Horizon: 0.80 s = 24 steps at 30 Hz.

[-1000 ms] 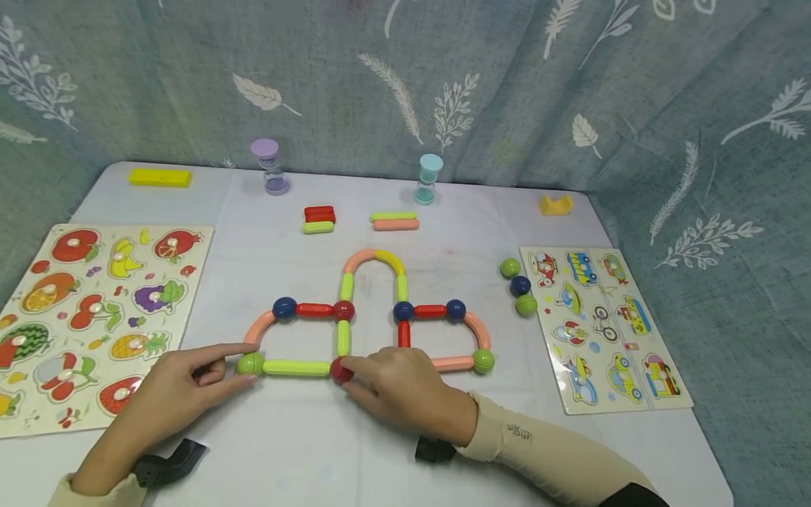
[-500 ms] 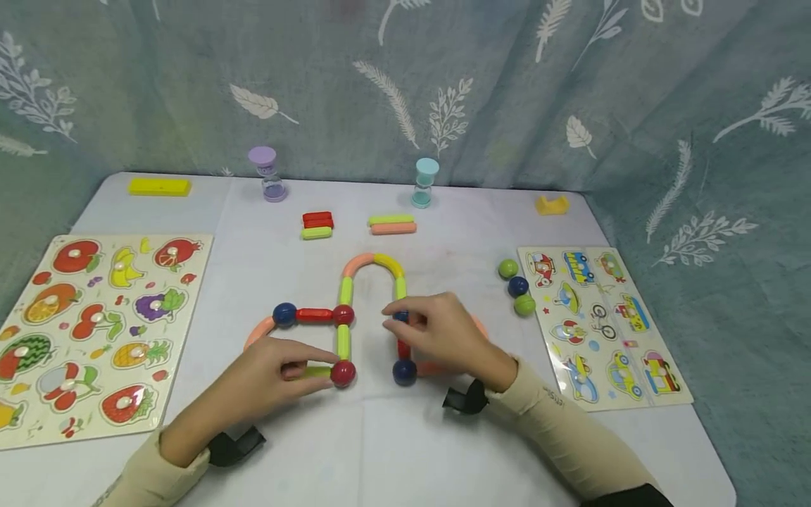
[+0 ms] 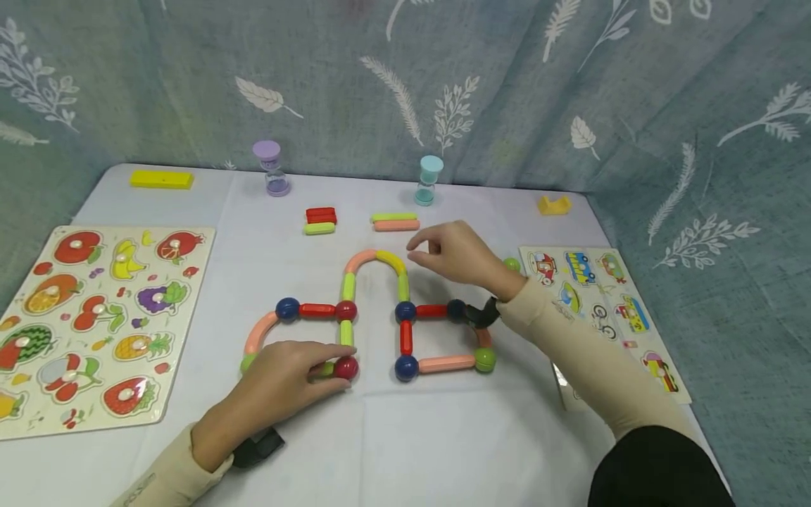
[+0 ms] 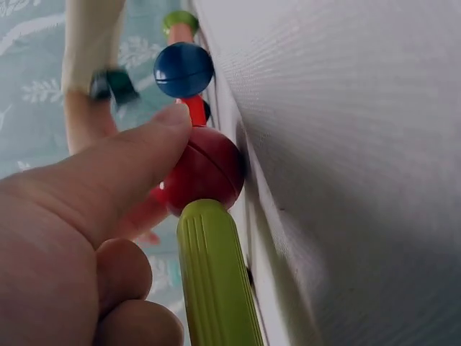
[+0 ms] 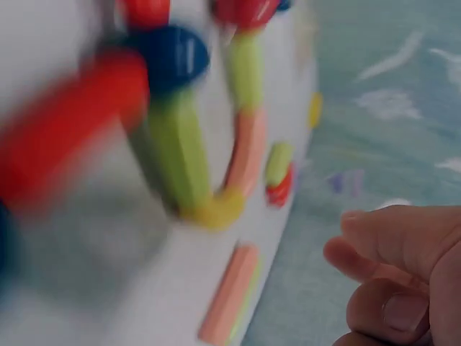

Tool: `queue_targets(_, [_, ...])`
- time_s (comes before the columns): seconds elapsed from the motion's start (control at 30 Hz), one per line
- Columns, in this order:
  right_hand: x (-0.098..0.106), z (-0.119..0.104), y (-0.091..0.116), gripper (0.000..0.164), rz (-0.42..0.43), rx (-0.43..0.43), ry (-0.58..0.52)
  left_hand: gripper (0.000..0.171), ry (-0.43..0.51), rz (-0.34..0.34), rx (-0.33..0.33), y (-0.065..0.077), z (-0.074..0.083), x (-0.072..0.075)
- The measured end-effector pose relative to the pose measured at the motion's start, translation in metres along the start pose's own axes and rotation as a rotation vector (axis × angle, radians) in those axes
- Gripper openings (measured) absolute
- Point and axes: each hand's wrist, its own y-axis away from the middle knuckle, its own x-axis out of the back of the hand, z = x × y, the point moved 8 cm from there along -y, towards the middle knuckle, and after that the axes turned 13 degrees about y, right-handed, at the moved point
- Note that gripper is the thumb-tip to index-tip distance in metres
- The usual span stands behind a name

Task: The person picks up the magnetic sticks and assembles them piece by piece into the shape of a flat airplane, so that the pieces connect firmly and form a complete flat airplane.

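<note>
A flat outline of magnetic sticks and balls lies on the white table. My left hand (image 3: 281, 380) pinches the front red ball (image 3: 346, 368) between thumb and a finger; in the left wrist view a light green stick (image 4: 216, 274) joins that ball. My right hand (image 3: 465, 257) hangs in the air behind the outline, fingers loosely bent and holding nothing. Its fingertips are near the yellow curved stick (image 3: 391, 260) and a loose coral stick (image 3: 396, 225). A blue ball (image 3: 406, 368) at the front joins a red stick (image 3: 406, 338) and a coral stick (image 3: 446, 363).
Small red sticks (image 3: 321, 215) and a short green stick (image 3: 319, 229) lie farther back. A purple hourglass (image 3: 271, 169) and a teal hourglass (image 3: 428, 180) stand behind. A fruit puzzle board (image 3: 95, 331) lies left, a vehicle puzzle board (image 3: 633, 331) right, partly under the right forearm.
My left hand has gone from the left green ball to the front red ball. My right hand has left the front red ball and moved back and right, past the blue balls.
</note>
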Motion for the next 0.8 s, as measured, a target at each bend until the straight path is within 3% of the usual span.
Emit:
queue_targets(0.13, [-0.007, 0.003, -0.051, 0.023, -0.043, -0.019, 0.144, 0.035, 0.035, 0.006, 0.009, 0.001, -0.001, 0.003])
queue_targets(0.3, [-0.028, 0.018, -0.088, 0.027, -0.095, -0.068, 0.158, 0.035, 0.062, 0.003, 0.021, 0.007, -0.003, 0.005])
queue_targets(0.57, [-0.048, 0.035, -0.093, 0.026, -0.127, -0.093, 0.091, 0.033, 0.086, 0.018, -0.002, 0.008, -0.002, 0.003])
queue_targets(0.8, [-0.046, 0.038, -0.081, 0.036, -0.24, -0.105, 0.189, 0.033, 0.104, 0.014, 0.007, 0.007, -0.004, 0.003])
